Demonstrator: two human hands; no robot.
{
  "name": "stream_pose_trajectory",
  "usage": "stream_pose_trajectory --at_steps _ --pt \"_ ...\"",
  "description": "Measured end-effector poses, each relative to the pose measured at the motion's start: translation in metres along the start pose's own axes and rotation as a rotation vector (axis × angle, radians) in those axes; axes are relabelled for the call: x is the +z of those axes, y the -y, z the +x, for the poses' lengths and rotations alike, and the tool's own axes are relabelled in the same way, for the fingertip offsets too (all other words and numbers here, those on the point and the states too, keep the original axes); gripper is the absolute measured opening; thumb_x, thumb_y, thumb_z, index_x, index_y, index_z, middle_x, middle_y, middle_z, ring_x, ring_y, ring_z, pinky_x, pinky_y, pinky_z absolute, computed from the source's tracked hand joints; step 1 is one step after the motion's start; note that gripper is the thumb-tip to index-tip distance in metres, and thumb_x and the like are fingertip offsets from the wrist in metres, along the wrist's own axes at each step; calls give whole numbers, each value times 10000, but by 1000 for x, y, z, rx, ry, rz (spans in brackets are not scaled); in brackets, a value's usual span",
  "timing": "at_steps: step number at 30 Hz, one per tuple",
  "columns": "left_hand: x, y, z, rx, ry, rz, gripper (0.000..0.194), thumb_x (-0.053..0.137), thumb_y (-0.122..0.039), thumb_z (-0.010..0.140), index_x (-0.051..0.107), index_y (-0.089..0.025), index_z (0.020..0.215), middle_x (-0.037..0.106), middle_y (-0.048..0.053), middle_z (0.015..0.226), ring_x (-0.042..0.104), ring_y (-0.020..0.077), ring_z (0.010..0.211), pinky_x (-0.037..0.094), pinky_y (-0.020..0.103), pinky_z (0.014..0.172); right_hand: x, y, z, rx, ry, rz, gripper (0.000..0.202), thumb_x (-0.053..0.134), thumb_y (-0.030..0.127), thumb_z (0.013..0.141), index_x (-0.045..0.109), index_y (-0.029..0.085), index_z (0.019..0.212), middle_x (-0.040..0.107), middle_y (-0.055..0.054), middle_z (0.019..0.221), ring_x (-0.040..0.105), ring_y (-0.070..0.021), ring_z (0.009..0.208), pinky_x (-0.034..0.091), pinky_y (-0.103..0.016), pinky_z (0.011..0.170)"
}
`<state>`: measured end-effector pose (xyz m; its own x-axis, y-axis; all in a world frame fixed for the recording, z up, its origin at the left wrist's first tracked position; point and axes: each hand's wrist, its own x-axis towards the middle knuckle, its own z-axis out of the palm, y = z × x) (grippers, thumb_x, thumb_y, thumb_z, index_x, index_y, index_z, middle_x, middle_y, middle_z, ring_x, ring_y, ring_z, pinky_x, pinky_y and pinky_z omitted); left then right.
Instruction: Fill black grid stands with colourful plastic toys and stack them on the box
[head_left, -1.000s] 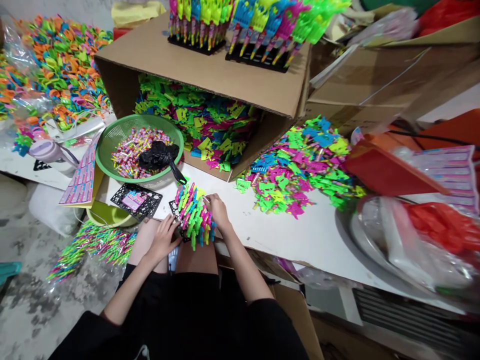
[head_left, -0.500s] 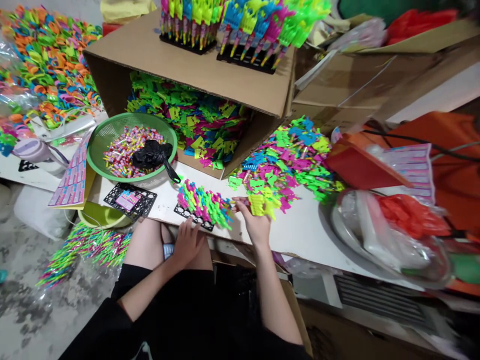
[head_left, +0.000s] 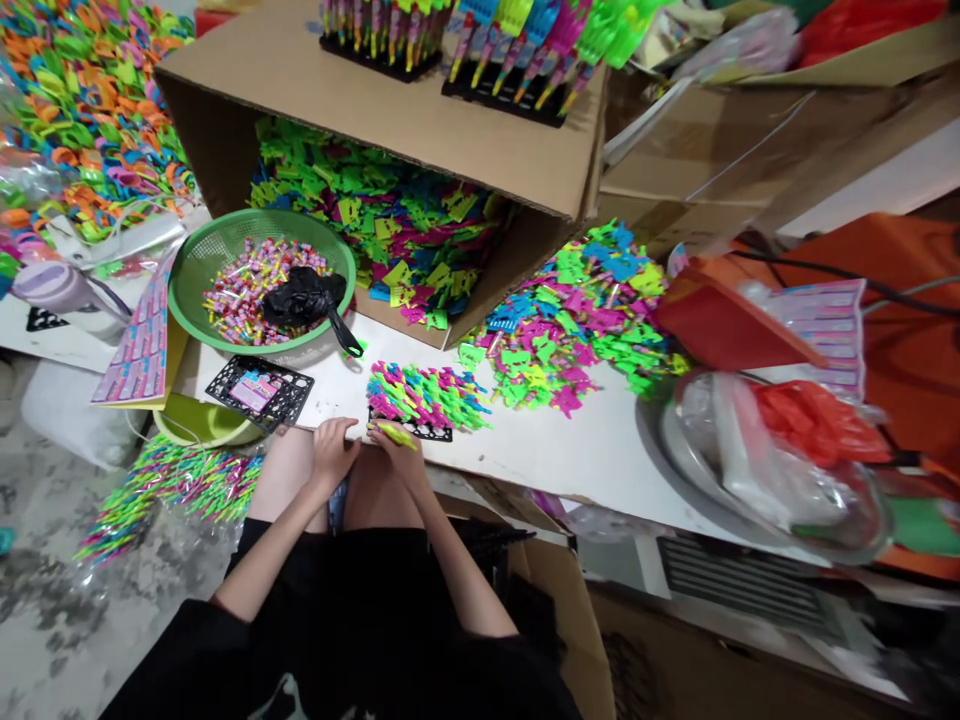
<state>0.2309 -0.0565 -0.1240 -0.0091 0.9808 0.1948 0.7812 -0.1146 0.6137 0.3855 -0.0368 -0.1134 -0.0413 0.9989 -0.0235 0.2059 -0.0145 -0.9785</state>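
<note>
My right hand (head_left: 405, 458) is closed around a flat yellow plastic toy piece (head_left: 396, 433) at the table's front edge. Just left of it, my left hand (head_left: 332, 455) has its fingers curled towards the right hand; anything in them is too small to make out. Beyond both hands lies a black perforated rack (head_left: 435, 434), with many colourful plastic toy pieces (head_left: 427, 397) packed on it in slanting rows. A second black rack (head_left: 292, 393) with a pink card (head_left: 255, 391) lies to the left.
A green colander (head_left: 184, 295) holds small printed tubes and a black plastic bag (head_left: 301, 298). Behind it stands a cardboard box (head_left: 375, 110) full of toy pieces, with filled racks on top. A loose pile (head_left: 555, 350) lies right of it, then a basin (head_left: 690, 470) with plastic bags.
My right hand has come left from beside the loose pile, bringing the yellow piece to the table's edge. My left hand has moved slightly left and up, off the rack's front. The view has shifted slightly.
</note>
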Motion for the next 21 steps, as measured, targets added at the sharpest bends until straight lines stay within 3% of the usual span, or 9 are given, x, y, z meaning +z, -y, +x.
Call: stream_pose_trajectory --at_steps 8,21 --pt "8 -4 8 36 123 37 253 590 -234 827 587 -241 1080 638 35 1065 527 222 1048 383 374 923 -8 -5 0 -84 -7 -31 210 626 381 800 706 225 917 723 -48 981 666 -211 929 518 -355 865" --pt "28 -2 18 12 87 31 96 571 -257 861 610 -230 945 632 32 996 525 214 972 371 369 880 -3 -9 13 -16 -29 -344 152 610 309 824 732 239 881 738 -42 898 662 -227 860 506 -346 795"
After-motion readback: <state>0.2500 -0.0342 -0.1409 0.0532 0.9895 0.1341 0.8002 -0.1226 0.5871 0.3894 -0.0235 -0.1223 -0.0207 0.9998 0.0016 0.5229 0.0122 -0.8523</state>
